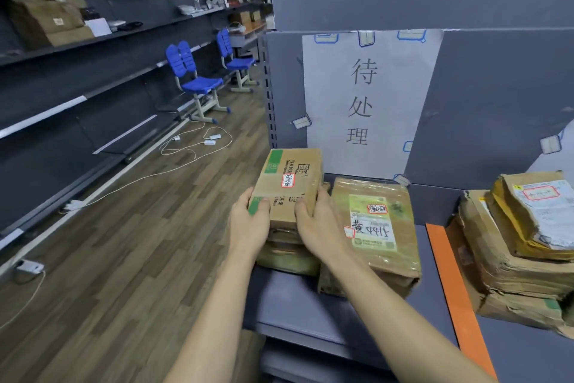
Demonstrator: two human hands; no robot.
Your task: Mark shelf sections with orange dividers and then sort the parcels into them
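Observation:
A small brown carton with a green corner and a red-edged label sits on top of a short stack of parcels at the left end of the grey shelf. My left hand grips its near left corner. My right hand grips its near right edge. Right beside it lies a larger taped parcel with a green label. An orange divider runs front to back across the shelf, to the right of that parcel. Beyond the divider stands a pile of worn parcels.
A white paper sign with handwritten characters is taped to the shelf's back panel. To the left runs a wood-floor aisle with two blue chairs, white cables and power strips, and long dark shelving bearing boxes.

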